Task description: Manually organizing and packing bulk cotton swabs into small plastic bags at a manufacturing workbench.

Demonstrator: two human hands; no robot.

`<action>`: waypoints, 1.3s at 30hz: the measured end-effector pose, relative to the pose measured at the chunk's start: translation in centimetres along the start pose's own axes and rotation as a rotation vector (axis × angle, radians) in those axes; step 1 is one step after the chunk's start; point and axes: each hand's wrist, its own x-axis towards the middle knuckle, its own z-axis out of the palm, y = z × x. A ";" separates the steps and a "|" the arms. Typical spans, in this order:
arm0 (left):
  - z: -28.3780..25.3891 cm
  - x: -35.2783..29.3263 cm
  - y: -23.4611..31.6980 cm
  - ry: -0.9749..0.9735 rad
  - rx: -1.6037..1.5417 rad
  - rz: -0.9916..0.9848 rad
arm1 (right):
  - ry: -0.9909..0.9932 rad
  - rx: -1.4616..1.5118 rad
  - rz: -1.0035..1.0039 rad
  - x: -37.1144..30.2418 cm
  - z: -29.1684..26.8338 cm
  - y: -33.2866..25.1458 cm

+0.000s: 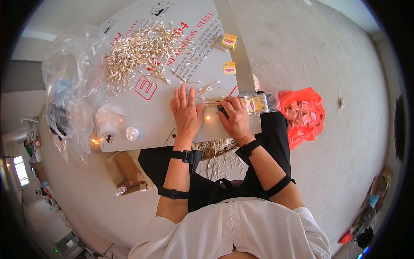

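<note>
My left hand point(187, 112) lies on the table with its fingers stretched out, close to a few loose cotton swabs point(206, 88). My right hand point(235, 115) is closed over cotton swabs point(210, 104) whose ends stick out on its left side. Something black shows under those fingers; its kind is hidden. Against the right hand's far right side lies a clear pack of cotton swabs point(261, 103) with a yellow label, close to the table's right edge. A large heap of cotton swabs point(140, 49) spreads over the far left of the table point(157, 112).
Two small yellow boxes point(229, 41) sit along the right edge. Clear plastic bags point(71, 64) and a small white container point(132, 134) are at left. A red bag point(302, 114) with pink packets hangs at right. Below are a cardboard box point(123, 168) and more swabs point(215, 147).
</note>
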 end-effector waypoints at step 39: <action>1.1 4.5 -1.0 0.299 -0.434 -0.121 | -0.007 0.127 0.082 -0.2 -0.1 0.1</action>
